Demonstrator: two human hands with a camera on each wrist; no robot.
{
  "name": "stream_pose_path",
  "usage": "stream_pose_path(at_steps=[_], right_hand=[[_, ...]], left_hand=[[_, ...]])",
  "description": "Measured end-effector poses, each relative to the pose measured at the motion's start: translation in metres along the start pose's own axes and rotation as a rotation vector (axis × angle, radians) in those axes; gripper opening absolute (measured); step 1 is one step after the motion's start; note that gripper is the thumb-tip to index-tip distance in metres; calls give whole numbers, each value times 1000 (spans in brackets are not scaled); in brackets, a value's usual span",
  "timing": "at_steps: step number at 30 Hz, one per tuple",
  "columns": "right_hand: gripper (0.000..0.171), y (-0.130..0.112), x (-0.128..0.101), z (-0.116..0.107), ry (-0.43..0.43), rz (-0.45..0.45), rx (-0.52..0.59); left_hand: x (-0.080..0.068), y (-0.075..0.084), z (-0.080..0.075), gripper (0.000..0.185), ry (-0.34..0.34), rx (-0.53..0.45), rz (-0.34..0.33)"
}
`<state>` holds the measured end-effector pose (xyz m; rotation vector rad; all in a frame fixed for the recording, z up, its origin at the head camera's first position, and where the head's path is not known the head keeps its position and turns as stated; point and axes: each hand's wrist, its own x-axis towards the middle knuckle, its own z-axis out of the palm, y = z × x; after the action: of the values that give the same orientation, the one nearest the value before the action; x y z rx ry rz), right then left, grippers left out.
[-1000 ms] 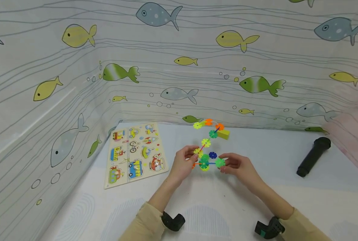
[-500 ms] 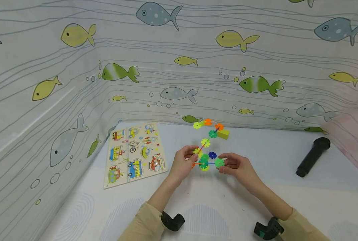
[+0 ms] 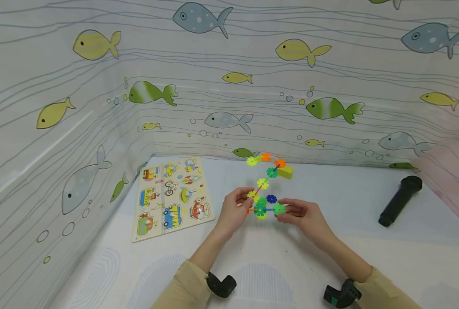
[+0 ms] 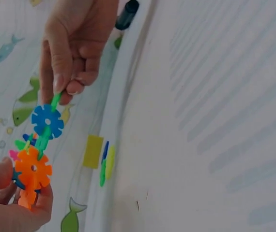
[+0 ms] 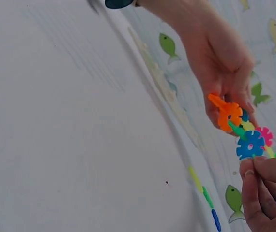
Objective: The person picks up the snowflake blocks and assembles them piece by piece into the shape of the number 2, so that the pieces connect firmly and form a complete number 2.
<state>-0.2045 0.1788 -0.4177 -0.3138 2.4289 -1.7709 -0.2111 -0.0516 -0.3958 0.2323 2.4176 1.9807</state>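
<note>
- The left hand (image 3: 234, 210) pinches the left end of a toy chain of snowflake discs (image 3: 263, 201), thumb and fingers closed on the yellow and orange pieces there.
- In the left wrist view, that hand (image 4: 9, 203) grips an orange disc (image 4: 32, 168) at the lower end of the chain, with the thumb pressed to its near side.
- The right hand (image 3: 303, 215) pinches the bright green disc (image 3: 279, 209) at the chain's right end between thumb and fingertips; the remaining fingers are curled beneath.
- In the right wrist view, the right hand's fingertips (image 5: 259, 181) sit just below a blue disc (image 5: 250, 144), and the left hand (image 5: 220, 58) holds the orange part above it.
- The chain is held just above the desk (image 3: 276, 257), between the two hands, in the middle of the head view.
- From the held part, more discs climb away from the person to a green disc (image 3: 272, 172) and an orange disc (image 3: 280, 163); a yellow block (image 3: 285, 171) sits just beside them near the back wall.
- A wooden picture puzzle board (image 3: 171, 196) lies flat on the desk, left of the left hand and apart from it.
- A black cylinder (image 3: 400, 200) lies on the desk, well apart to the right.
- A fish-patterned cloth (image 3: 221, 86) walls in the desk at the back and on the left.
</note>
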Motion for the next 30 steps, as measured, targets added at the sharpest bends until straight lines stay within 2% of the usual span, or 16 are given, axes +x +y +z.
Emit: stream_pose_path(at_steps=[9, 21, 30], right_hand=[[45, 3, 1, 2, 14, 6, 5], [45, 5, -1, 2, 24, 10, 54], [47, 4, -1, 1, -4, 11, 94]], left_hand=[[0, -1, 2, 30, -8, 23, -5], [-1, 2, 5, 30, 14, 56, 30], [-3, 3, 6, 31, 28, 80, 17]])
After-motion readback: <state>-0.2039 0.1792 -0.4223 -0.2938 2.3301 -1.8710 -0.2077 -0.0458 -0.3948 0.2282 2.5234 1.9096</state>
